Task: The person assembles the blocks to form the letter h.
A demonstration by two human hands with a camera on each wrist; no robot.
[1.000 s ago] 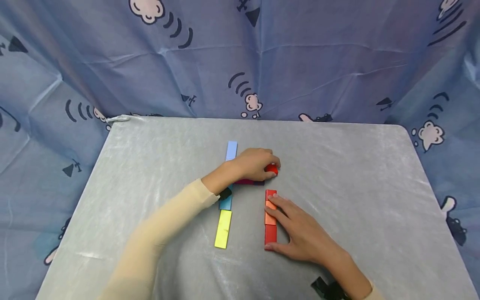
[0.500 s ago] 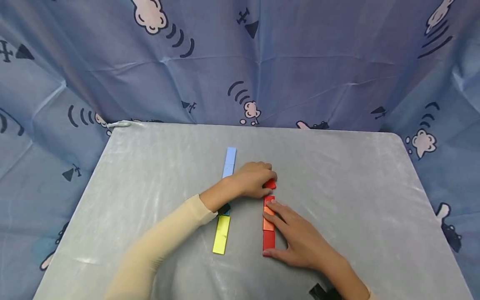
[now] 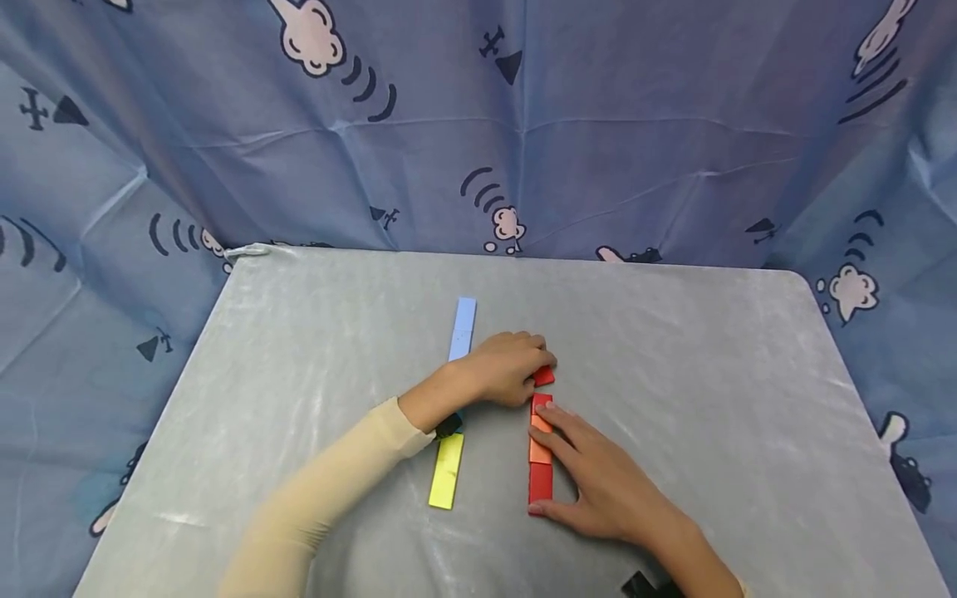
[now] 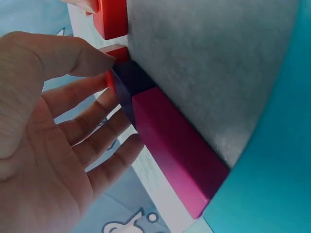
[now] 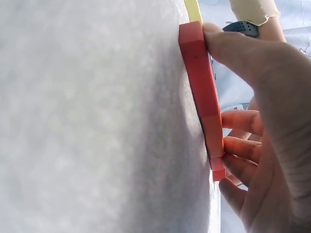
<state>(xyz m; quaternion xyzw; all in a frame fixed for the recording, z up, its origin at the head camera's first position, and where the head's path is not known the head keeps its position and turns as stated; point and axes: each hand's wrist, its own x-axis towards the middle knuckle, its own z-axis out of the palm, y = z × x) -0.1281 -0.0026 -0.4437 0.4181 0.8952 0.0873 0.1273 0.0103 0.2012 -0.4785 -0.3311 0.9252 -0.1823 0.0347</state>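
My left hand (image 3: 508,365) pinches a small red block (image 3: 543,376) between thumb and fingers. In the left wrist view that block sits at the end of a dark purple block (image 4: 135,80), which meets a magenta block (image 4: 175,145). Slightly nearer, my right hand (image 3: 606,477) rests spread along a straight row: a short red block (image 3: 542,403), an orange block (image 3: 541,451) and a longer red block (image 3: 540,484). Its thumb touches the row's near end. A narrow gap separates the pinched block from this row. In the head view my left hand hides the purple and magenta blocks.
Left of the right-hand row runs another line, with light blue blocks (image 3: 462,328) at the far end and a yellow block (image 3: 446,471) at the near end. A turquoise block (image 4: 262,170) fills the left wrist view's right side. Grey cloth (image 3: 710,399) covers the table.
My left hand has brought the red block nearer, toward the far end of the red and orange row, narrowing the gap. The right hand stays on its row. The head view has shifted slightly.
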